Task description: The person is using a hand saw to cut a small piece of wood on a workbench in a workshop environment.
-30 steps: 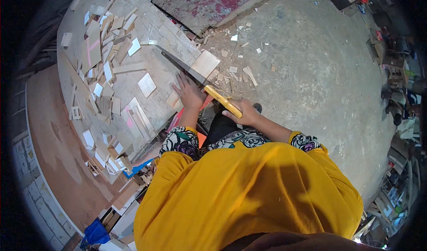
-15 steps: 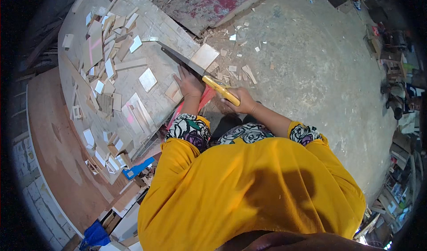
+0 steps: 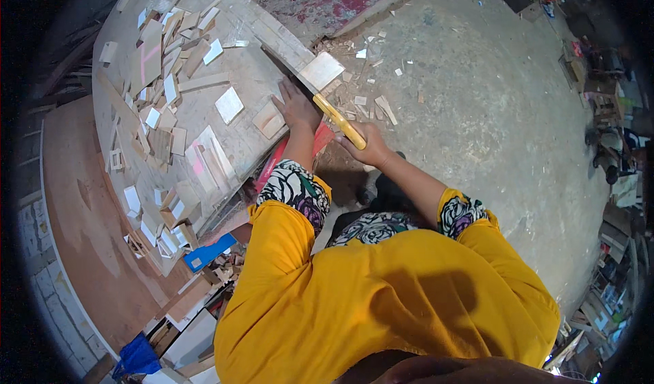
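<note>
My right hand (image 3: 368, 144) is closed round the yellow handle of a handsaw (image 3: 338, 120). The saw's dark, narrow blade slants away to the upper left over the worktable's edge. On the tabletop, my left hand (image 3: 298, 105) rests palm down, fingers stretched beside the blade; whether it presses on a piece under it is hidden. Just right of the blade lies a pale square wood piece (image 3: 322, 71) at the table edge. Left of my left hand is a light wood offcut (image 3: 270, 118), and farther left a white-faced square piece (image 3: 229, 105).
Wood offcuts (image 3: 153, 77) are heaped along the left of the worktable (image 3: 252, 64). A blue flat object (image 3: 210, 252) lies at its near corner, and a brown board (image 3: 88, 207) stretches beyond. Wood scraps (image 3: 385, 109) litter the concrete floor (image 3: 477, 105). Clutter lines the far right.
The whole view has shifted slightly. The saw's blade has turned a little and now shows more edge-on, its handle farther from my body. My left hand stays down beside it.
</note>
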Demonstrator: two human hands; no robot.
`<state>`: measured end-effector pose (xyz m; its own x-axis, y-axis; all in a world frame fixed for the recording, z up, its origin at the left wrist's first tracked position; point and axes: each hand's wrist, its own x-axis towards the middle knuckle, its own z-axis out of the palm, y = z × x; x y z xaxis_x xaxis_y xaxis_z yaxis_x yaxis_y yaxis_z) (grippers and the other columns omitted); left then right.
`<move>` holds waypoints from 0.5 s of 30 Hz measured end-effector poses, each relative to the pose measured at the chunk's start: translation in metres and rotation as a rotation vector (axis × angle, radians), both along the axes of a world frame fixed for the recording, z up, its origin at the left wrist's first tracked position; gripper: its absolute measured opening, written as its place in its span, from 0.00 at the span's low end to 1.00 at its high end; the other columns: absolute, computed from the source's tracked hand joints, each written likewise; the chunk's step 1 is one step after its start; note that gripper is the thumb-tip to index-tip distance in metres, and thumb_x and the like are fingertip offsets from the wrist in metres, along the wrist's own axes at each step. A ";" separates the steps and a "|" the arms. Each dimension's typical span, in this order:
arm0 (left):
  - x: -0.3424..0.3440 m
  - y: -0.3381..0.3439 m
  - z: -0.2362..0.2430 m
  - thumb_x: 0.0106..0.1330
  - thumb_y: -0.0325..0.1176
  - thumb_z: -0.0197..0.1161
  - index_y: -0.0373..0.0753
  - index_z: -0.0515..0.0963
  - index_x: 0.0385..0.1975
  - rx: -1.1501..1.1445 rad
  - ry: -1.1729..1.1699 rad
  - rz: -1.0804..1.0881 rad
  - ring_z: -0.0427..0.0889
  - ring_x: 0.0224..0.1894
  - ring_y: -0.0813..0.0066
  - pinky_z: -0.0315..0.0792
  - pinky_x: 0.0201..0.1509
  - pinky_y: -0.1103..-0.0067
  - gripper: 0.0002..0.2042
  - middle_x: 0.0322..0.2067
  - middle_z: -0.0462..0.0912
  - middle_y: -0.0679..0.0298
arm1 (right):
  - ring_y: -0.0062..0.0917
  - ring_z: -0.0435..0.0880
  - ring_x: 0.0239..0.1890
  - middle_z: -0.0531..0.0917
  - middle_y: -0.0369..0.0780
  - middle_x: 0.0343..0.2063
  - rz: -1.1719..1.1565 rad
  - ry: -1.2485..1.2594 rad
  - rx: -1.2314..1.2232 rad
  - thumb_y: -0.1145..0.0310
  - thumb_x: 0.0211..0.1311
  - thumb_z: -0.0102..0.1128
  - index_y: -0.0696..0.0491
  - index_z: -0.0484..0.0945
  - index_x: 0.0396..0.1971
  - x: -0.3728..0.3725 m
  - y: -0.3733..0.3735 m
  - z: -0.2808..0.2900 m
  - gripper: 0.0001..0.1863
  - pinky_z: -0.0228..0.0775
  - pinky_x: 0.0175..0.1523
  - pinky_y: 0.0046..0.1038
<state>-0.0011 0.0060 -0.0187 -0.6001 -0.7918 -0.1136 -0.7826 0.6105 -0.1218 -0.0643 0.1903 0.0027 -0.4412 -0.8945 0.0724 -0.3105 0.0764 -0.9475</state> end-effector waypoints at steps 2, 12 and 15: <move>0.001 0.000 -0.001 0.61 0.47 0.54 0.31 0.53 0.66 -0.018 -0.035 -0.003 0.39 0.73 0.59 0.35 0.71 0.54 0.37 0.70 0.44 0.52 | 0.47 0.79 0.29 0.79 0.49 0.26 -0.017 -0.026 0.022 0.59 0.52 0.62 0.53 0.77 0.36 0.002 0.001 -0.002 0.15 0.71 0.34 0.38; 0.005 -0.003 -0.018 0.57 0.48 0.59 0.29 0.54 0.65 -0.008 0.105 0.003 0.40 0.72 0.55 0.34 0.72 0.55 0.40 0.68 0.46 0.49 | 0.47 0.77 0.27 0.78 0.49 0.22 -0.013 0.033 -0.032 0.61 0.52 0.62 0.52 0.76 0.30 -0.008 0.000 -0.001 0.11 0.68 0.31 0.39; 0.004 -0.003 -0.016 0.55 0.49 0.61 0.30 0.52 0.66 -0.043 0.048 -0.002 0.40 0.72 0.54 0.34 0.71 0.54 0.42 0.68 0.47 0.48 | 0.48 0.77 0.27 0.78 0.49 0.23 0.035 0.033 -0.015 0.63 0.52 0.62 0.53 0.76 0.30 -0.010 0.004 0.006 0.10 0.68 0.31 0.39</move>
